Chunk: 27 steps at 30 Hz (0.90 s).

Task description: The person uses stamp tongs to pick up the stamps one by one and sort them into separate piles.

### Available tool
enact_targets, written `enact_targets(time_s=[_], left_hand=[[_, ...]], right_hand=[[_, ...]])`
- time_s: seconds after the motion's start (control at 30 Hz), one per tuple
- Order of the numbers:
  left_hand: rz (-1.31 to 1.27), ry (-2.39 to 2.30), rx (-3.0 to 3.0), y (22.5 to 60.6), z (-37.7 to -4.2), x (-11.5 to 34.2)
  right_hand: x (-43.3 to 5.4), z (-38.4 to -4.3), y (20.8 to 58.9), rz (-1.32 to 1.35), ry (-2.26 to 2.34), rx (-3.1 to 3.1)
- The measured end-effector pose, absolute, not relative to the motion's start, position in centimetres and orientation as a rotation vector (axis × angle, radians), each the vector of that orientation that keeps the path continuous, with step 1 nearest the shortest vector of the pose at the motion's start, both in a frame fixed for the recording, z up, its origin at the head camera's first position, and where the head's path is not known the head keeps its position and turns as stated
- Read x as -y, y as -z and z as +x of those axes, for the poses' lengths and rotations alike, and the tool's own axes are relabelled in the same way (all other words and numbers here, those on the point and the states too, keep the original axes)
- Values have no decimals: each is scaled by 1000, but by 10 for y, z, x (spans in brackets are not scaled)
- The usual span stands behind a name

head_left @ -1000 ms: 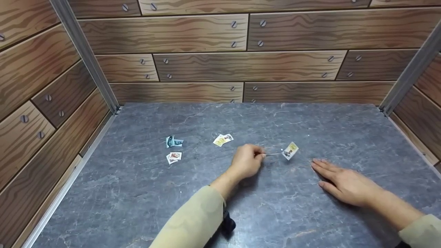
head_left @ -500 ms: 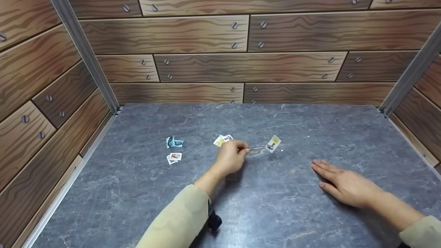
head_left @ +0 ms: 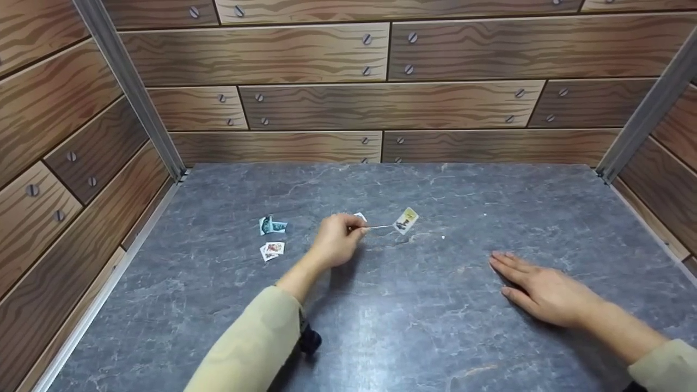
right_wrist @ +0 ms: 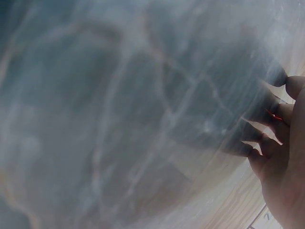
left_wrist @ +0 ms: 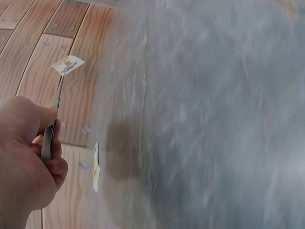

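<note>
My left hand pinches slim metal tweezers between thumb and fingers. Their tips hold a small postage stamp with a yellow and dark picture, raised above the table. Behind that hand, a stamp pair is mostly hidden; one white corner shows. Farther left lie overlapping blue-green stamps, and nearer to me a pair of red-and-white stamps. My right hand rests palm down on the table at the right, its fingers straight and holding nothing.
The grey marbled table is bounded by a wood-print back wall and side walls. Metal posts stand at the back corners. Two tiny white specks lie between the hands.
My left hand has moved left and slightly away from me, carrying the tweezers and stamp. It now covers most of the middle stamp pair. The right hand has stayed put.
</note>
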<state>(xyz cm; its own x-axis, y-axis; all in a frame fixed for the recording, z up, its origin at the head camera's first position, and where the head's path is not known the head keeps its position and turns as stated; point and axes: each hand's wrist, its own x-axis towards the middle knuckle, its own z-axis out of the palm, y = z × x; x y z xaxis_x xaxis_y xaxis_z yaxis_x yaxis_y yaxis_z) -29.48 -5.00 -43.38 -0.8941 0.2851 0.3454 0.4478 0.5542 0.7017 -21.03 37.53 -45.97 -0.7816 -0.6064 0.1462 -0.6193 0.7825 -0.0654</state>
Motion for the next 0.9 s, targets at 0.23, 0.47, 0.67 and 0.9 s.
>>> enact_targets(time_s=[0.23, 0.47, 0.67, 0.9], left_hand=[[-603, 1276, 2651, 430, -304, 78], [-569, 1255, 2666, 431, -311, 102], [-545, 1277, 2664, 434, -316, 118], [-533, 1264, 2670, 438, -320, 130]], right_hand=[[-376, -210, 458, 972, -184, 2906], [-376, -210, 457, 974, -180, 2911], [-376, -211, 458, 987, -175, 2891], [-376, -210, 459, 978, -189, 2894]])
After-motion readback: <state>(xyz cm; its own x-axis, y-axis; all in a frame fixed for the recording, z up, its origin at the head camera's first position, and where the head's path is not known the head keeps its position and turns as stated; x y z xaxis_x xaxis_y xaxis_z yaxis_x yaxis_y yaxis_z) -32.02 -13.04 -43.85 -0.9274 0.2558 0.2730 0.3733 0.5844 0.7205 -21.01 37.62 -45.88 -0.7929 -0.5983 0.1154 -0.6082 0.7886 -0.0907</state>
